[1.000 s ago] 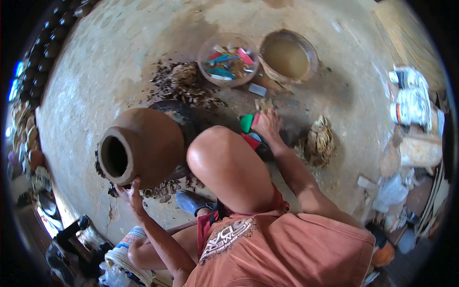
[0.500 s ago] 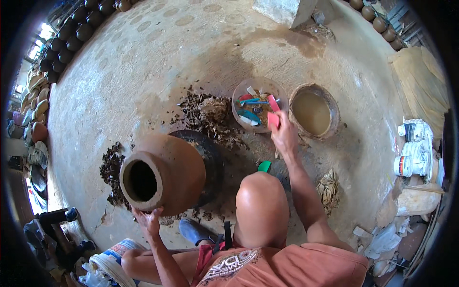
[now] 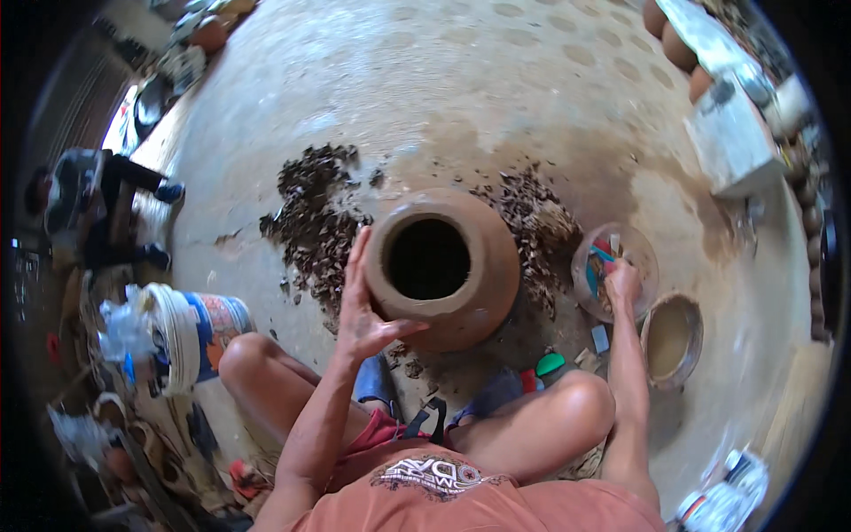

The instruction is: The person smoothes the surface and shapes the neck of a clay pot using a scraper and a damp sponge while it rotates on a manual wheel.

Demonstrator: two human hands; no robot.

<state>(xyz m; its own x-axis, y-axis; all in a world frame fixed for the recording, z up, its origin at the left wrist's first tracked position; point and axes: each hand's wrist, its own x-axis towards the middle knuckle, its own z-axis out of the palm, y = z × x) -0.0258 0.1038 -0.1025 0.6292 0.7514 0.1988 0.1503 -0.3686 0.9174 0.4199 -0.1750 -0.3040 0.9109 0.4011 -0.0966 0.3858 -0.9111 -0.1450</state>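
Observation:
A round brown clay pot [image 3: 492, 239] with a wide dark mouth stands in front of me, on the floor as far as I can see. My left hand [image 3: 362, 324] lies against the left and near side of its rim, fingers and thumb stretched apart. On the right, my right hand [image 3: 623, 282] reaches into a clear plastic basin [image 3: 653, 288] of small tools. Its fingers are closed at a red plastic scraper [image 3: 609, 267], mostly hidden by the hand. Blue and red pieces lie close by in the basin.
Beside the basin is a bowl of murky water [image 3: 667, 337]. Dark scraps [image 3: 310, 208] lie left of the pot, more [image 3: 532, 213] on its right. A green piece [image 3: 550, 363] is near my knee. Left are a bucket [image 3: 191, 337] and a seated person [image 3: 84, 199]; a pale block [image 3: 731, 142] stands back right.
The view has turned, so pot and basin appear farther right. My left hand has slid from the rim's near edge to its left side. My right hand has lowered into the basin.

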